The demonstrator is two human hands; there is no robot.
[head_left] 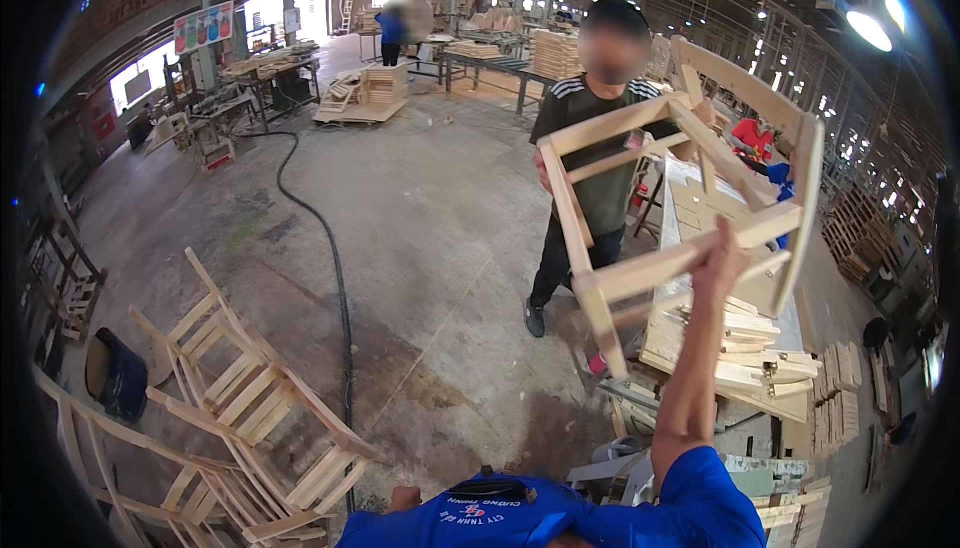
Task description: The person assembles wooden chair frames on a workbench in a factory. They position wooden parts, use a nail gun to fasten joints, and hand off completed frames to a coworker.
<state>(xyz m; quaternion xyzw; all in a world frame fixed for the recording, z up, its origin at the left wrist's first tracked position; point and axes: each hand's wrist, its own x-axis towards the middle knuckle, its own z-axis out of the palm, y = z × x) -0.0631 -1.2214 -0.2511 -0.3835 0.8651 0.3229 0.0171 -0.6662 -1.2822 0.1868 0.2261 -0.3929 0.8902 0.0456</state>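
Observation:
A bare wooden chair frame (650, 273) is held up in the air, tilted, at the right of the head view. My right hand (721, 260) is closed around its near rail, with the arm stretched out. Across from me a co-worker (600, 163) in a dark shirt stands behind the frame, hands at its far side. Low by my body, my left hand (405, 497) shows only as a small rounded shape. Its fingers cannot be made out. Nearest to it are slatted wooden chair frames (262, 393) standing at the lower left.
Loose wooden pieces (740, 343) lie on a bench at the right. A black hose (318, 210) runs across the concrete floor. Farther back stand a pallet of wooden parts (365, 98), a long roller table (500, 66) and other people. A dark blue chair-like object (120, 373) is at the left.

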